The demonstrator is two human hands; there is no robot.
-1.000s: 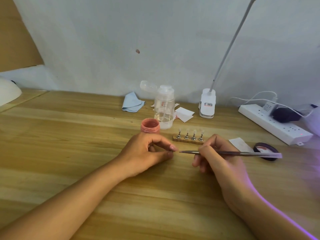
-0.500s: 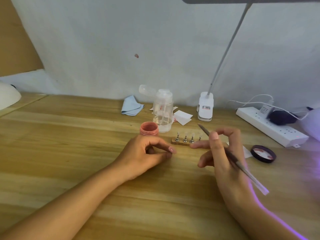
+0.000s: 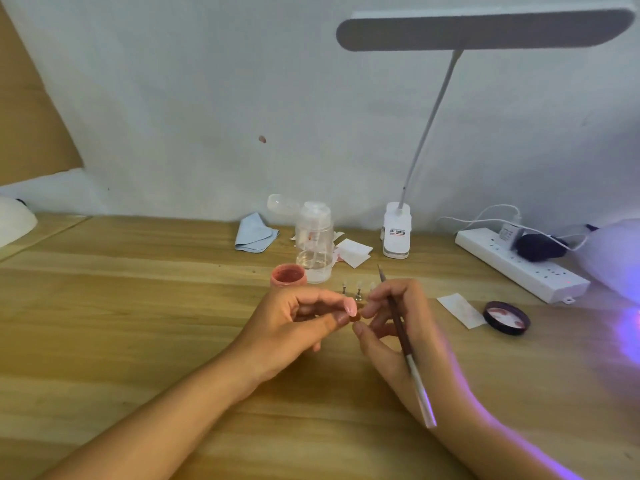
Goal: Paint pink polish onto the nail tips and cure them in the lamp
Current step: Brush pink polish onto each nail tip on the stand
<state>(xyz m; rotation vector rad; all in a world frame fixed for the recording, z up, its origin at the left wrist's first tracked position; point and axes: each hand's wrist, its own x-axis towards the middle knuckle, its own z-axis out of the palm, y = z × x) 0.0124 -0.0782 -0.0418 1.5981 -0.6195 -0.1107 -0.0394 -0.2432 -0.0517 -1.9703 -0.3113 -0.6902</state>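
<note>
Wooden desk (image 3: 138,323), white wall (image 3: 207,98) behind: my worry is the nail tips (image 3: 358,289) toppling off their stands if the brown holder end (image 3: 356,318), pinched by the left hand (image 3: 294,323), gets tilted. Right hand (image 3: 381,344) grips the brush (image 3: 420,393), bristles up, its fingertips meeting that holder, with the pink jar (image 3: 288,276) just behind.

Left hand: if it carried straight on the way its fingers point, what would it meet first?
The right hand, which holds the brush. The left hand, pinching a small brown piece, points rightward at the right hand's fingertips, which look almost touching; depth is unclear.
</note>
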